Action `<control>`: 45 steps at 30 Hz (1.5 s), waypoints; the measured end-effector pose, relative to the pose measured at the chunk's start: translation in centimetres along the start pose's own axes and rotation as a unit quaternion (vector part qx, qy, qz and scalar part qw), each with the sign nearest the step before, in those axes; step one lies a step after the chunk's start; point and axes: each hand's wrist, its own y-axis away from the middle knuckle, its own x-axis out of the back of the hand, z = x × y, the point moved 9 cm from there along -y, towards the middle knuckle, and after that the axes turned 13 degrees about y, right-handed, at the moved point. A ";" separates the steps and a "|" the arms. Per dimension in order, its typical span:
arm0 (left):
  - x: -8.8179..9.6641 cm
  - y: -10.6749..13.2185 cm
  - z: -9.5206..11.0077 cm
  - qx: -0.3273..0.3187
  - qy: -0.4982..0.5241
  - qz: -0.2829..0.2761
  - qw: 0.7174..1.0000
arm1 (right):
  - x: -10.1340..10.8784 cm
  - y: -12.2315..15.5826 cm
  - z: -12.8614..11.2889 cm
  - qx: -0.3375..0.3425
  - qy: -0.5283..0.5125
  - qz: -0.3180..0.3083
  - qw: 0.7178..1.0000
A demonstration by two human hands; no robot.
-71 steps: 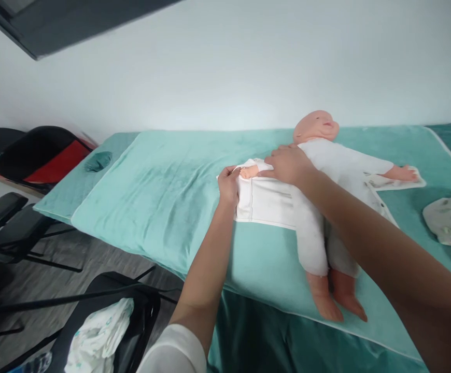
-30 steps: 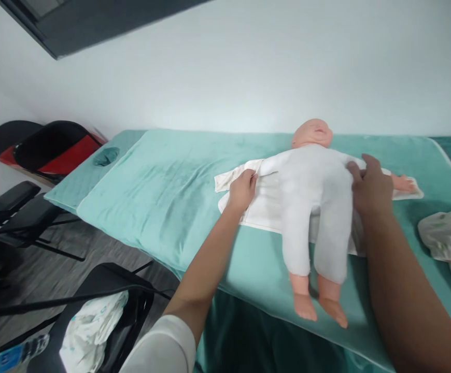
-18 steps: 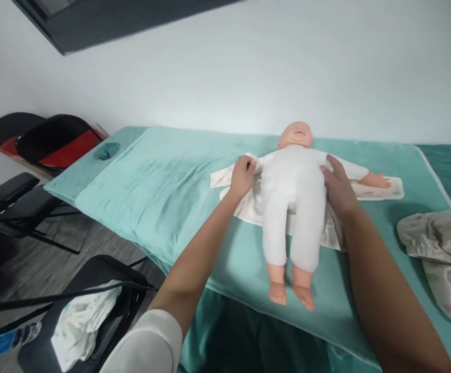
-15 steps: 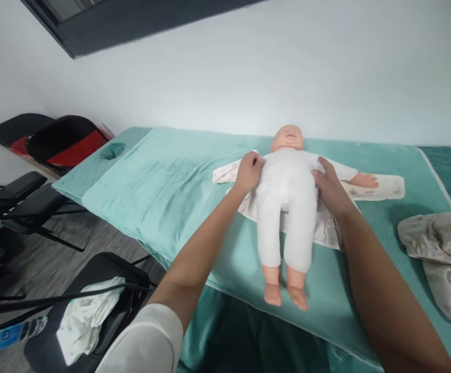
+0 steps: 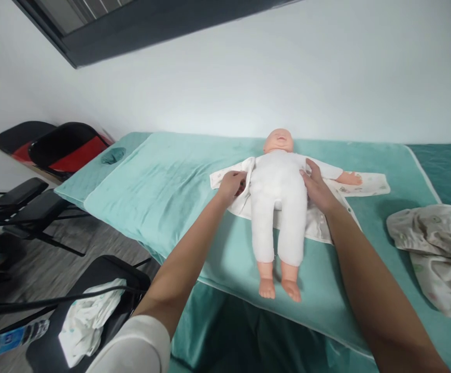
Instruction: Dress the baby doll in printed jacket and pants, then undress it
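A baby doll (image 5: 278, 178) with a white cloth body lies face up on an open printed baby shirt (image 5: 319, 223). Its arm on the right lies bare over the shirt's spread sleeve; the other arm is hidden by the shirt and my hand. My left hand (image 5: 231, 185) is closed at the shirt's left front, where the cloth stands up beside the doll's torso; its fingertips are partly hidden. Against the doll's right-hand side in view, my right hand (image 5: 321, 191) holds the torso, thumb and forefinger visible at the chest.
Crumpled printed cloth (image 5: 435, 248) lies to the right on the green-covered bed (image 5: 151, 191). The white wall (image 5: 249, 88) stands behind it. At lower left, a black chair (image 5: 46, 342) bears a white cloth (image 5: 89, 321), near a water bottle (image 5: 11, 339). More chairs (image 5: 64, 150) stand beyond.
My left hand has moved left and down from the doll's shoulder, and the shirt's left front now stands up beside the torso. My right hand stays at the doll's side. The view has shifted slightly.
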 end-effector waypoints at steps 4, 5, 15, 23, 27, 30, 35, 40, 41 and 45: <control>-0.2 -0.1 0.5 -0.063 -0.076 -0.025 0.995 | 0.0 -0.1 0.2 -0.001 -0.006 0.000 1.000; -0.2 -0.2 1.2 -0.095 -0.083 -0.017 0.992 | 0.0 -0.1 0.2 -0.002 -0.007 -0.001 1.000; -6.2 -1.8 7.5 -0.189 -0.058 -0.074 0.978 | 0.1 -0.2 0.4 -0.002 -0.007 0.000 1.000; -10.9 2.1 9.6 -0.289 -0.287 -0.148 0.901 | -0.1 -0.5 1.3 -0.020 -0.022 -0.005 1.000; -11.4 6.7 9.0 -0.371 -0.458 -0.119 0.799 | -0.2 -0.5 1.3 -0.024 -0.031 -0.009 0.999; -10.8 8.9 8.1 -0.355 -0.470 -0.107 0.801 | 0.0 -0.4 0.9 -0.017 -0.029 -0.002 0.999; -10.3 12.0 6.5 -0.324 -0.341 -0.169 0.866 | 0.1 -0.1 0.3 -0.020 -0.017 -0.005 1.000; -8.2 14.8 5.0 -0.365 -0.278 -0.198 0.866 | 0.3 0.0 0.2 -0.015 -0.005 0.002 1.000; -7.4 15.1 4.6 -0.383 -0.299 -0.174 0.856 | 0.3 -0.1 0.3 -0.015 -0.004 0.002 1.000; -4.4 15.3 1.9 -0.387 -0.383 -0.065 0.836 | 0.2 -0.3 0.7 -0.018 0.001 -0.006 1.000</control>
